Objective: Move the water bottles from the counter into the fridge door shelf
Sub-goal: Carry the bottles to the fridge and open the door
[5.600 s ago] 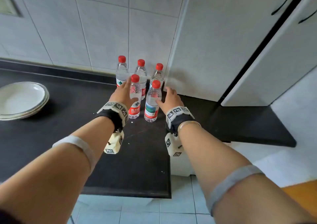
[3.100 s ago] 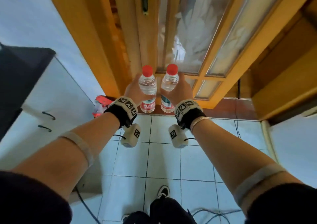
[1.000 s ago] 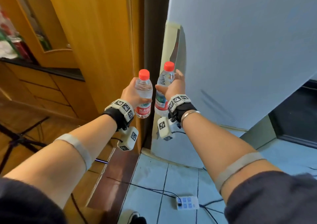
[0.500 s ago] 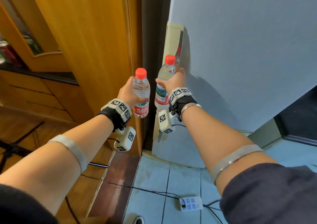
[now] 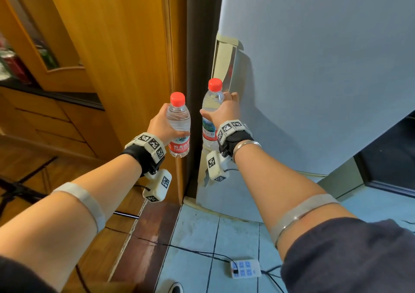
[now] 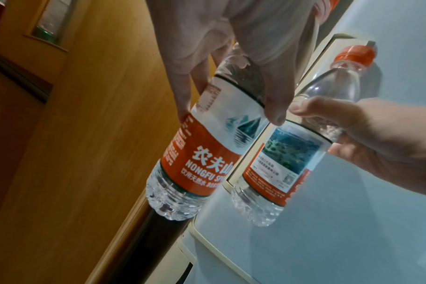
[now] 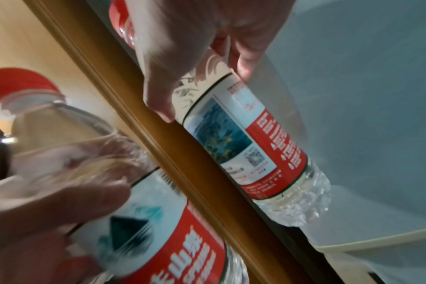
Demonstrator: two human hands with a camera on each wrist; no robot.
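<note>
My left hand [image 5: 162, 125] grips a clear water bottle [image 5: 179, 126] with a red cap and red label, upright in front of the dark gap beside the fridge. In my right hand [image 5: 224, 113] a second red-capped water bottle [image 5: 210, 110] is gripped, raised a little higher, right at the cream recessed handle [image 5: 224, 65] of the shut pale-blue fridge door [image 5: 314, 68]. The left wrist view shows both bottles [image 6: 202, 153] [image 6: 287, 153] side by side; so does the right wrist view [image 7: 250, 149] [image 7: 139, 226]. The door shelf is hidden.
An orange wooden door frame [image 5: 125, 68] stands immediately left of the fridge. A white power strip [image 5: 246, 268] with cables lies on the tiled floor below my right arm. Wooden cabinets [image 5: 45, 122] sit at the far left.
I carried both bottles from the counter to the fridge. In the last second my right hand with its bottle has moved up against the door handle; the left hand stayed about level.
</note>
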